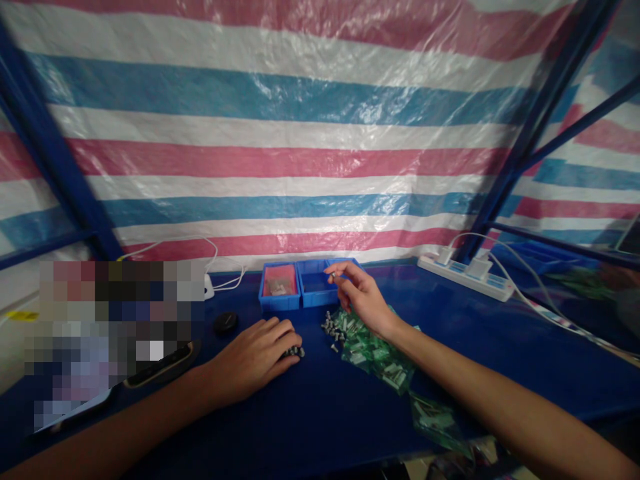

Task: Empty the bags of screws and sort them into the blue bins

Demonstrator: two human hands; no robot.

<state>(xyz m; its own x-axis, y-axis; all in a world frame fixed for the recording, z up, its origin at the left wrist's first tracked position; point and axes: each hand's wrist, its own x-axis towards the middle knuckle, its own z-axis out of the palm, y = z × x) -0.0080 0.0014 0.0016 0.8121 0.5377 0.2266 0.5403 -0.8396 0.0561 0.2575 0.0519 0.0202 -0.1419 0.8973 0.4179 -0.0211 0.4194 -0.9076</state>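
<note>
My left hand [263, 353] rests on the blue table with its fingers curled round a small cluster of dark screws [295, 351], part of which shows between thumb and forefinger. Raised before the blue bins, my right hand [363, 293] pinches a small metallic piece [333, 275], apparently a screw, between thumb and forefinger. Below it lies a loose pile of screws [331, 327]. Right beside that pile, green plastic bags [375, 353] of small metal parts spread under my right forearm.
A blue bin [280, 305] at the back holds a pink-lined bag of small parts; another blue bin [315, 298] stands beside it. A round black object [226, 323] lies left. A white power strip [465, 279] with cables sits back right. Striped sheeting [290, 160] hangs behind.
</note>
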